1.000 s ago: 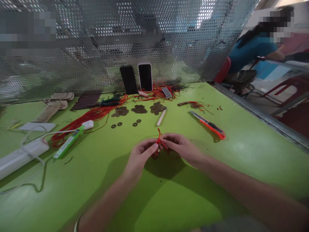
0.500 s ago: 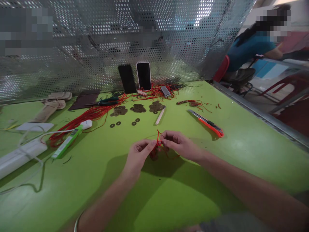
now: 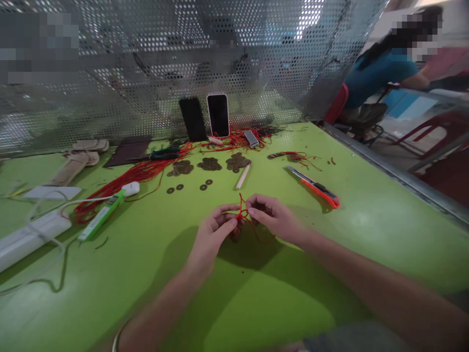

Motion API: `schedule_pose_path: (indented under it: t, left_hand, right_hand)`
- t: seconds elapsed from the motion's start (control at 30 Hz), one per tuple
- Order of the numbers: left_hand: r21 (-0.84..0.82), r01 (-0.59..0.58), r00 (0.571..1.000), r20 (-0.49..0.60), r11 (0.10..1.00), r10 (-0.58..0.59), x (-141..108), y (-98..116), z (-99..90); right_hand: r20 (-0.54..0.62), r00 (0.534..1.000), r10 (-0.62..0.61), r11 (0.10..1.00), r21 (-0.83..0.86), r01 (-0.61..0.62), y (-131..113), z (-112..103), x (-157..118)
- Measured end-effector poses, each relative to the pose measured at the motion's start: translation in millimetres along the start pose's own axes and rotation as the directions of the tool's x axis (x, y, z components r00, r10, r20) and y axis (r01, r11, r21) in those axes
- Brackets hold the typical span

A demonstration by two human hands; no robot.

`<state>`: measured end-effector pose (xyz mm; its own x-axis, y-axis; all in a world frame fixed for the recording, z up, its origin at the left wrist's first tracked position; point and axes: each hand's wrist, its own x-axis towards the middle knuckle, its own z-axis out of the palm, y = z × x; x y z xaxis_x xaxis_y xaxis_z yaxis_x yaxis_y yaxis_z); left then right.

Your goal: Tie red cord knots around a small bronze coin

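Observation:
Red cord (image 3: 242, 215) is pinched between my two hands above the green table. My left hand (image 3: 217, 232) grips its knotted part between thumb and fingers, where a dark reddish bundle hangs partly hidden below. On the other side, my right hand (image 3: 273, 218) holds a strand of the cord in a thumb-and-finger pinch. One short end sticks upward, and a loose strand trails down under the right hand. Beyond my hands lie a small pale stick with a dark tip (image 3: 244, 176) and piles of round holed coins (image 3: 209, 164).
An orange utility knife (image 3: 314, 187) lies to the right. Leftward are a long hank of red cord (image 3: 120, 188), a green-and-white tool (image 3: 102, 215) and a white power strip (image 3: 34, 238). Two phones (image 3: 219, 116) lean on the perforated metal screen (image 3: 157, 58). A person in blue (image 3: 383, 73) sits beyond.
My right hand has shifted slightly up and right, drawing its strand away from the knot. My left fingers have spread a little more, with the thumb still on the knot.

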<state>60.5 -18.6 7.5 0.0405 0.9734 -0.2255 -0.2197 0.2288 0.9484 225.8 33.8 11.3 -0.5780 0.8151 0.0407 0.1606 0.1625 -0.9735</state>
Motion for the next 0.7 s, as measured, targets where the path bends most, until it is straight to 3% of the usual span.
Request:
schedule_pose_path:
  t: [0.23, 0.37, 0.47, 0.7]
  left_hand:
    - [0.155, -0.129, 0.991, -0.024, 0.979, 0.135, -2.4, -0.9, -1.2]
    - [0.245, -0.160, 0.985, -0.017, 0.956, 0.170, -4.1, -2.0, -2.5]
    - [0.324, -0.188, 0.980, -0.007, 0.927, 0.201, -4.8, -1.3, -2.6]
    - [0.420, -0.250, 0.962, 0.003, 0.872, 0.274, -6.2, 2.0, -1.3]
  right_hand:
    - [-0.007, 0.999, 0.034, 0.986, 0.164, -0.033, 5.8, 1.0, 0.4]
    - [0.055, 0.998, 0.037, 0.966, 0.255, -0.050, 3.0, 1.6, -1.0]
    - [0.092, 0.994, 0.051, 0.971, 0.227, -0.071, 0.2, 2.3, -1.9]
    - [0.035, 0.998, 0.045, 0.981, 0.186, -0.050, 0.7, 1.2, -1.2]
